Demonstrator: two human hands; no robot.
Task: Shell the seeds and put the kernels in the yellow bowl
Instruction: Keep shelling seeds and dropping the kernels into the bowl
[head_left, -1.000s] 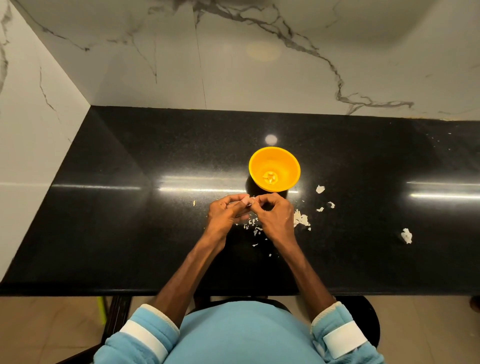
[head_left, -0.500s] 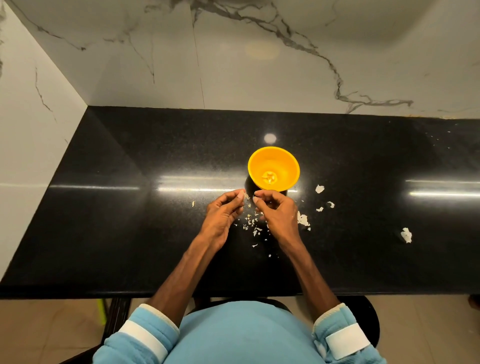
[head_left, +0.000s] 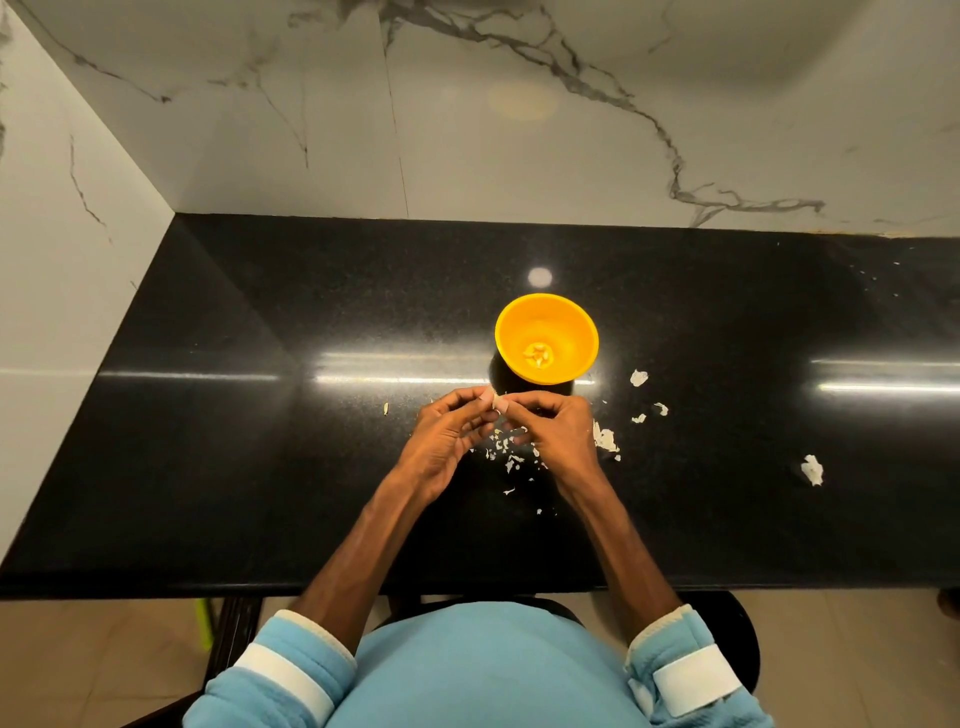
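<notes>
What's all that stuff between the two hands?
Little white shell bits lie on the counter between the left hand and right hand, in the head view. Higher up, both hands pinch a seed.

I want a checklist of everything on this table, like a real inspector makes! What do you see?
Surface: black glossy countertop, showing light reflections.
Job's things: yellow bowl upright, a few pale kernels at its bottom; one seed held just this side of it.
Clutter: shell bits scattered under and right of the hands; a bigger piece far right.
Hands: left hand and right hand both pinch the seed.
Cables: nothing seen.
Surroundings: white marble wall behind and left; beige floor below.
</notes>
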